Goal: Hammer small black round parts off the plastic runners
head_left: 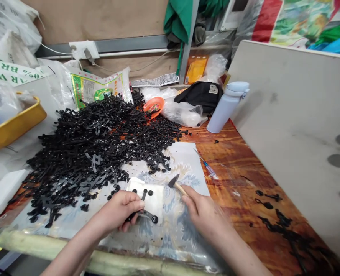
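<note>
My left hand (126, 207) is closed on a black plastic part (150, 215) with a narrow arm and a round end. It is held over the near edge of a white pad (157, 191), where a few small black round pieces show. My right hand (200, 209) grips the pale handle of a small knife (174, 180). The dark pointed blade is tilted up and leftward, apart from the part in my left hand. Beyond both hands lies a large heap of black plastic parts (101, 134). My left fingers hide some of the held part.
A screwdriver (207, 165) lies to the right on the wooden table (230, 184). Farther back stand a light blue bottle (227, 107) and an orange dish (154, 105). A grey panel (296, 115) borders the right side; a yellow bin (17, 124) is at left. Loose black pieces (283, 220) lie near right.
</note>
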`<state>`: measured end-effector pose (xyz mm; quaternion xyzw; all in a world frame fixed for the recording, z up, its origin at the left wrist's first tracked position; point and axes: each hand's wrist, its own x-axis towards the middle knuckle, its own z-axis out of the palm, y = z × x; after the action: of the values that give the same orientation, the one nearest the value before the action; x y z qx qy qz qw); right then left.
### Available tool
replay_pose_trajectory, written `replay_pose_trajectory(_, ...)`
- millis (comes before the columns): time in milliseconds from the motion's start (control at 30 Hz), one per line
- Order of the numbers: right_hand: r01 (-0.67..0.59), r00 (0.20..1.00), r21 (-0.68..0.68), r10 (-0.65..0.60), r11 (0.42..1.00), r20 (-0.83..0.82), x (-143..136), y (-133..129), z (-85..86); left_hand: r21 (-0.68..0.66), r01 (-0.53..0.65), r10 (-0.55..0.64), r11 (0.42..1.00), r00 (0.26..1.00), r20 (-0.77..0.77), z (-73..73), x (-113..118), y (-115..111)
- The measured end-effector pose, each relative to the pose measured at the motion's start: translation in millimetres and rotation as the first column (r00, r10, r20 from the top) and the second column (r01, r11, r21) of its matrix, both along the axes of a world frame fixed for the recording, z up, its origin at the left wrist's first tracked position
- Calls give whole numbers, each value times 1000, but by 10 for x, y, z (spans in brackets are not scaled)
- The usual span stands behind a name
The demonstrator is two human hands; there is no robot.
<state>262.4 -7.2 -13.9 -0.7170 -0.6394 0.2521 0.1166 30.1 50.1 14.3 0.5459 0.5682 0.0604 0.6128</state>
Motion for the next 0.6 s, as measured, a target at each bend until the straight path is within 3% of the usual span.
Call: replay_pose_trajectory(600, -25, 998, 102, 30, 994, -49, -9, -53, 5, -21, 9, -9, 1000, 1000, 12, -46, 84, 71)
